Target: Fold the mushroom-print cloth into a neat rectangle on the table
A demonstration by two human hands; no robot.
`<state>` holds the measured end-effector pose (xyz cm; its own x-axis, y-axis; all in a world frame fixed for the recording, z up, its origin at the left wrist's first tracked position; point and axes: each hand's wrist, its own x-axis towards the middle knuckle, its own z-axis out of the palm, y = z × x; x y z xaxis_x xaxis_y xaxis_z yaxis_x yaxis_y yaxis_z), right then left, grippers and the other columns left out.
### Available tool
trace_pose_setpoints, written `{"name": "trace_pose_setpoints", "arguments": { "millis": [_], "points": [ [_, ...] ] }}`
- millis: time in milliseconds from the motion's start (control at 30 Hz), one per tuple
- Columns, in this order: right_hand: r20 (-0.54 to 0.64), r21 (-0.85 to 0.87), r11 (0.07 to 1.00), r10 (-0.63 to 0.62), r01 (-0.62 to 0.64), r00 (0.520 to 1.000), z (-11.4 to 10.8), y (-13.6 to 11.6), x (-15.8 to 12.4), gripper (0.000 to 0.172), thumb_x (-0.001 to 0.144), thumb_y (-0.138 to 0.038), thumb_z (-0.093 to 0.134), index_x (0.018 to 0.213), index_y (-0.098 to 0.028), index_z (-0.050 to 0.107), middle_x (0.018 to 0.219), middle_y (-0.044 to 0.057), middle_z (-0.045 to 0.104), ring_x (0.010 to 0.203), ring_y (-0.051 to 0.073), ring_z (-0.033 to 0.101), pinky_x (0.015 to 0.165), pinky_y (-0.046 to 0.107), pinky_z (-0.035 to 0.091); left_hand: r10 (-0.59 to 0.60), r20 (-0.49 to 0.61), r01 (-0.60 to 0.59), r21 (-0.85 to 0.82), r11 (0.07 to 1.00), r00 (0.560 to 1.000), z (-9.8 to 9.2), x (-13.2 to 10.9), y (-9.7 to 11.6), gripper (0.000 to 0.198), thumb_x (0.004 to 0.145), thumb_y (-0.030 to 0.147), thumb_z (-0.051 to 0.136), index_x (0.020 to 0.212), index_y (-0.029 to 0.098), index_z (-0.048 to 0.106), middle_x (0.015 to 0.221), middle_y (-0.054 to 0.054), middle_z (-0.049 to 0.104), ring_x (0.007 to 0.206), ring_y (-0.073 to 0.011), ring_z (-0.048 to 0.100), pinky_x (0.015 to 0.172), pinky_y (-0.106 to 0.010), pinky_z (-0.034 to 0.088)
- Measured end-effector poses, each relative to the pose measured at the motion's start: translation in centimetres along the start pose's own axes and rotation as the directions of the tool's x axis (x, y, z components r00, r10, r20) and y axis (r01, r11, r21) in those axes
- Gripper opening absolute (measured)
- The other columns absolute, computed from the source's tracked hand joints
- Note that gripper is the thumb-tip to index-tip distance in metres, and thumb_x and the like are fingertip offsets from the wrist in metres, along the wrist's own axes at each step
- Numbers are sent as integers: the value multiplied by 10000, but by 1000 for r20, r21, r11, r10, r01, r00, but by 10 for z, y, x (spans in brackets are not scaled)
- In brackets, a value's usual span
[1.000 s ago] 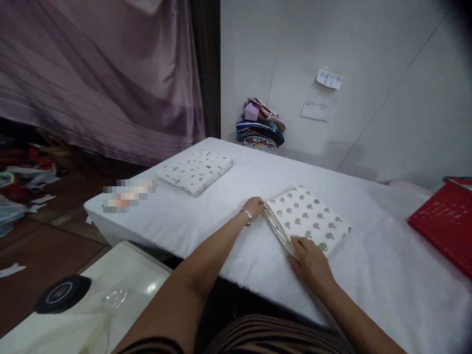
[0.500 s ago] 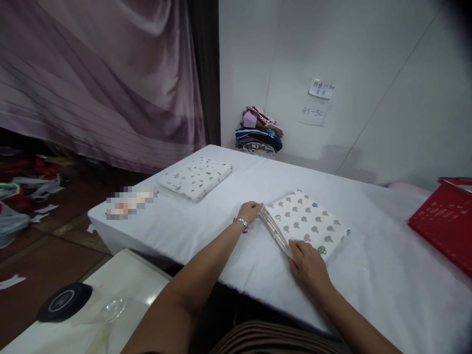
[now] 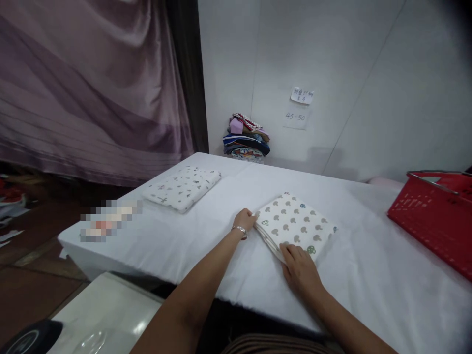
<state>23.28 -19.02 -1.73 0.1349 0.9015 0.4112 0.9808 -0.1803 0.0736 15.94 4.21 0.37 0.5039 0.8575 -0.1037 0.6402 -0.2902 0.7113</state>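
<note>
A folded white cloth with grey mushroom prints (image 3: 297,225) lies on the white-covered table (image 3: 221,231). My left hand (image 3: 245,219), a bracelet on its wrist, has its fingers curled on the cloth's left corner. My right hand (image 3: 299,267) pinches the near corner of the same cloth at its layered edge. Both hands rest at the stacked folds along the cloth's near-left side.
A second folded patterned cloth (image 3: 182,187) lies at the table's far left. A red basket (image 3: 435,211) stands at the right. A pile of folded clothes (image 3: 246,138) sits by the wall under two paper notes (image 3: 297,108). A purple curtain (image 3: 84,93) hangs left.
My view has swung right and slightly up; the basket shows more and the floor clutter less. Both hands stay on the mushroom-print cloth's corners, barely moved.
</note>
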Motion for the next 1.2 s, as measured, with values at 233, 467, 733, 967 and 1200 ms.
{"name": "trace_pose_setpoints", "arguments": {
  "millis": [233,467,733,967,1200],
  "points": [
    [52,-38,999,37,-35,998,-7,-6,7,458,743,-66,471,1196,-126,509,1051,117,576,881,228,491,752,356,399,453,-144,-413,240,879,880,-6,-23,30,292,840,266,479,1119,204,539,1209,-82,555,1153,-212,474,968,-339,377],
    [65,-18,998,69,-68,996,-6,-9,1,457,787,-82,434,1228,-186,495,1040,85,589,854,220,516,735,365,424,659,263,-706,355,613,704,23,-17,29,430,890,351,389,1301,235,442,1449,-35,336,1363,-221,212,1119,-438,155],
    [-102,242,970,-8,32,995,-49,14,0,528,817,-202,459,1338,-165,382,1296,121,497,1192,233,438,983,402,414,654,245,-694,357,625,715,32,-3,11,442,903,372,355,1322,251,427,1457,-19,323,1370,-205,191,1125,-429,139],
    [80,91,946,306,-313,949,-22,77,44,536,911,-412,358,1314,-66,427,1399,208,370,1324,339,265,1010,523,298,634,265,-684,368,630,726,29,-5,14,447,900,371,351,1326,258,426,1461,-14,314,1373,-208,185,1122,-435,143],
    [220,134,909,362,-396,906,12,86,27,511,896,-455,386,1307,-159,452,1429,155,347,1348,282,235,1054,518,217,617,287,-679,355,642,733,27,-8,14,457,903,374,329,1337,257,408,1472,-2,291,1379,-201,165,1123,-441,136]
  ]
}}
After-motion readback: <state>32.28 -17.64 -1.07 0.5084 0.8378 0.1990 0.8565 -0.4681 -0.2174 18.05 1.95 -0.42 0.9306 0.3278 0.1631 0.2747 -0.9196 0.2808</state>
